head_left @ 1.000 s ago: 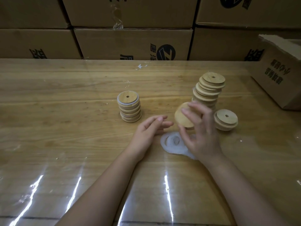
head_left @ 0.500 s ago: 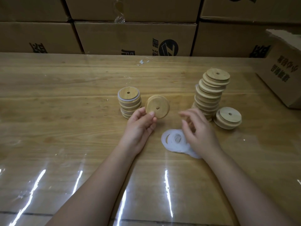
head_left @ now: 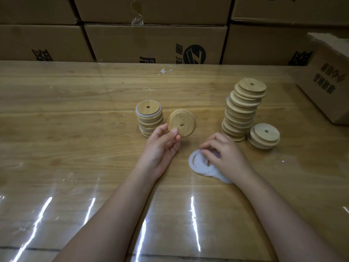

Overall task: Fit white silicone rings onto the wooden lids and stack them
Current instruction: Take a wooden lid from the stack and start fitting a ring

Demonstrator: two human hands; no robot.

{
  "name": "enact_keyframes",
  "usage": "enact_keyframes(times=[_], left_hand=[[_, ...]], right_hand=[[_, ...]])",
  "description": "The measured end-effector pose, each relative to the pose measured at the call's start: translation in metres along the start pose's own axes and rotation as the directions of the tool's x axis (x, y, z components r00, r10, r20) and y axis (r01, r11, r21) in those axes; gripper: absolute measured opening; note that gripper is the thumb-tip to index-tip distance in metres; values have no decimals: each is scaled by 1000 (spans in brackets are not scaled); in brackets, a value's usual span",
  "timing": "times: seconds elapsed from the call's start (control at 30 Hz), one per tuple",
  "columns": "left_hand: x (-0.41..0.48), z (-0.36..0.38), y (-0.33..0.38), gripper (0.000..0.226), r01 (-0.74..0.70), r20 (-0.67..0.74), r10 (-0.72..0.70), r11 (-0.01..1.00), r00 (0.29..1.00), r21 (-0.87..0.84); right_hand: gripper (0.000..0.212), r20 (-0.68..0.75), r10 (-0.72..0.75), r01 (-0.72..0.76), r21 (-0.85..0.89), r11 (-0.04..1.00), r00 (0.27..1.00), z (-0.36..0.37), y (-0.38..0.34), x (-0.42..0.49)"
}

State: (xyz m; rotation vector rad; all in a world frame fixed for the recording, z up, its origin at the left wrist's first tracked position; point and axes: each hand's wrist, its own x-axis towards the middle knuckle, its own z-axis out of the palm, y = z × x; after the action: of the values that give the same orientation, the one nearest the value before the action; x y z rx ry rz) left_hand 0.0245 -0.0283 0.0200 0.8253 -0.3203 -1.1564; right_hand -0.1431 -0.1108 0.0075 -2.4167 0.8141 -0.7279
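One lid (head_left: 186, 119) now between left fingers (head_left: 172, 136)

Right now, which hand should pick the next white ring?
Right. The right hand has its fingertips on the pile of white rings; the left hand is busy holding a wooden lid.

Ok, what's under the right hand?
A pile of white silicone rings lies flat on the table, the right hand resting its fingertips on it. The hand covers the pile's right part, so the count, and whether a ring is pinched, cannot be seen.
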Motion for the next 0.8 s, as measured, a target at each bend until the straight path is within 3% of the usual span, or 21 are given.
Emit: enact_keyframes(times=[0.3, 0.6, 0.8], left_hand=[[-1, 1, -3, 23, -85, -26, 86, 996, 996, 37], [-4, 6, -11, 24, -216, 22, 225, 899, 974, 381], [-6, 7, -16, 26, -265, 102, 256, 758, 961, 596]], right_hand=[[12, 33, 28, -33, 161, 986, 999, 0, 2, -1], [16, 68, 107, -119, 215, 969, 992, -1, 6, -3], [15, -11, 5, -2, 221, 975, 1000, -1, 4, -2]])
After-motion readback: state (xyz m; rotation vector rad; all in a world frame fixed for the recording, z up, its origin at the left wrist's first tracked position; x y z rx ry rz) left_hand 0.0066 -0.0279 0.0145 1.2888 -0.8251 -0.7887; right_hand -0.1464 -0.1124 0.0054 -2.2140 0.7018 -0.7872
